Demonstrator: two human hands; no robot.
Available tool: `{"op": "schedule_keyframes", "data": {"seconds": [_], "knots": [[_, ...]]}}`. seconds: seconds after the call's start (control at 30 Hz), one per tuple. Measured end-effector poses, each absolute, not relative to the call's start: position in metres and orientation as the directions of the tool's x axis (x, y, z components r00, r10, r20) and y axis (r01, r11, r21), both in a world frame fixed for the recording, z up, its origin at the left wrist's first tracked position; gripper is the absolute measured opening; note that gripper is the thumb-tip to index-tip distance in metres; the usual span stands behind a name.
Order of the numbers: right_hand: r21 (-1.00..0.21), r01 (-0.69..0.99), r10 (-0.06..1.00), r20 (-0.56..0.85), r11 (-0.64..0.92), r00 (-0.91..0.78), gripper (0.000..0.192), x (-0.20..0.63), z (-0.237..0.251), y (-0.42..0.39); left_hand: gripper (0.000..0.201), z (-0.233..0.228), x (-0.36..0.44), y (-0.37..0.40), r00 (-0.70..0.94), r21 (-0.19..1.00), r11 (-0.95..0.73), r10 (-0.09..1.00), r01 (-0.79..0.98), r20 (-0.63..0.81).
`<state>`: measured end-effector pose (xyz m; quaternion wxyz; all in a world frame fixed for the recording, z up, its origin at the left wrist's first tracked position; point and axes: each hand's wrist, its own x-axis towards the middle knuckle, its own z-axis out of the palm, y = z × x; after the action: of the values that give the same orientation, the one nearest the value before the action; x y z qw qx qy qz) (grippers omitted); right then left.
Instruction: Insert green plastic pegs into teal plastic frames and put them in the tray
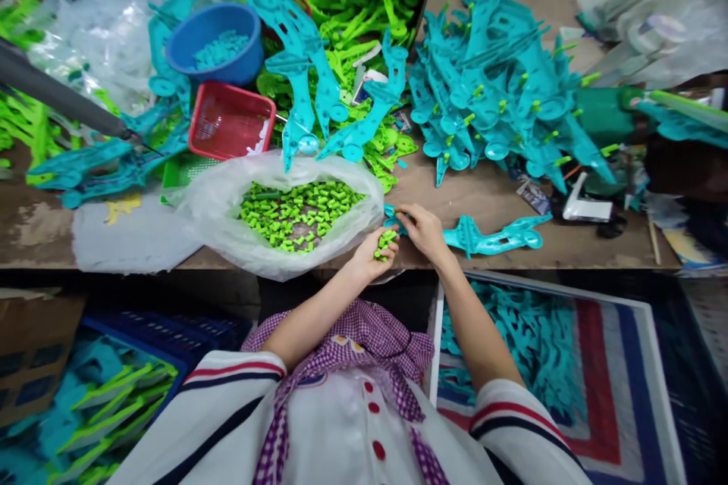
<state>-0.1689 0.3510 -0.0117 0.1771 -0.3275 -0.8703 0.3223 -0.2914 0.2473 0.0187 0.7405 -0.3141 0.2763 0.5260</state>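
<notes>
We cupped small green plastic pegs (385, 242) in left hand (372, 254), fingers curled round them, at bench edge. Right hand (422, 231) pinched flat teal plastic part (489, 237) on worn wooden bench (489, 201). Crinkled clear bag (227, 201) of pegs just left; stacked teal pile (500, 91) beyond.

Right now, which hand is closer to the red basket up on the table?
Left. The left hand, cupping small green pegs, sits at the near table edge beside the plastic bag, below and right of the red basket. The right hand is farther right, on a teal part.
</notes>
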Motion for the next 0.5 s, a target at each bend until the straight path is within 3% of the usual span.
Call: {"op": "schedule_keyframes", "data": {"seconds": [0.27,0.4,0.5], "knots": [[-0.609,0.576,0.737,0.021,0.545,-0.676,0.027,-0.179,-0.01,0.351,0.023,0.016,-0.287,0.251,0.263,-0.143,0.238,0.608,-0.961,-0.749],[-0.661,0.55,0.752,0.033,0.51,-0.658,0.028,-0.177,-0.012,0.354,0.023,0.019,-0.288,0.25,0.254,-0.128,0.24,0.622,-0.962,-0.741],[-0.726,0.484,0.793,0.138,0.489,-0.594,0.034,-0.169,-0.001,0.342,0.022,0.02,-0.287,0.249,0.253,-0.121,0.245,0.63,-0.962,-0.734]]}}
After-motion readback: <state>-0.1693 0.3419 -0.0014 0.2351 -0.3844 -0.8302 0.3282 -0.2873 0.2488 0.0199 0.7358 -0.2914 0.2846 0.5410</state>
